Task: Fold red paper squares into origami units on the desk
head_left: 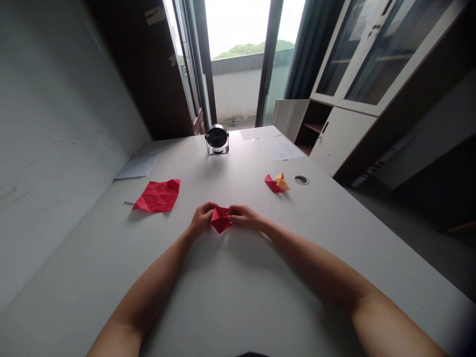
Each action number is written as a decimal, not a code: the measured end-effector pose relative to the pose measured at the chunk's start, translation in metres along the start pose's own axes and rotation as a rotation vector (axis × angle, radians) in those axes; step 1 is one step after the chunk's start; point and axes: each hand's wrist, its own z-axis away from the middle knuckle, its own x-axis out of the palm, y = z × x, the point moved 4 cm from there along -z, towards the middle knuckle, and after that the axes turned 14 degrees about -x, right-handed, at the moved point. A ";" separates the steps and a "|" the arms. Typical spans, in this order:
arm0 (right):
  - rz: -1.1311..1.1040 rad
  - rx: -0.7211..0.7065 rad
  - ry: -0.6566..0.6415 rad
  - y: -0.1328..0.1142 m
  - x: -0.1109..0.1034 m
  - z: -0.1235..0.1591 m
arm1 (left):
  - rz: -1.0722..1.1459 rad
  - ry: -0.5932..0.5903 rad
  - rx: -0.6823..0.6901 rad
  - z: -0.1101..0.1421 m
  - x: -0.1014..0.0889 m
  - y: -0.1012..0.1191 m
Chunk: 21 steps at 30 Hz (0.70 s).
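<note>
A small folded piece of red paper is held between both hands, low over the middle of the white table. It is creased into a pointed shape, with one corner toward me. My left hand pinches its left side. On the right side, my right hand grips it with thumb and fingers, which partly cover that edge. To the left lies a red sheet of paper, opened out and full of crease lines. A folded red paper piece touches a folded orange one on the right.
A round black device on a silver stand stands near the table's far edge. Printed sheets lie at the back right, and more papers by the left wall. A round cable hole is near the table's right edge.
</note>
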 end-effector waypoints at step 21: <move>0.038 -0.018 0.039 0.008 -0.001 0.000 | -0.054 -0.034 0.012 0.007 0.004 0.012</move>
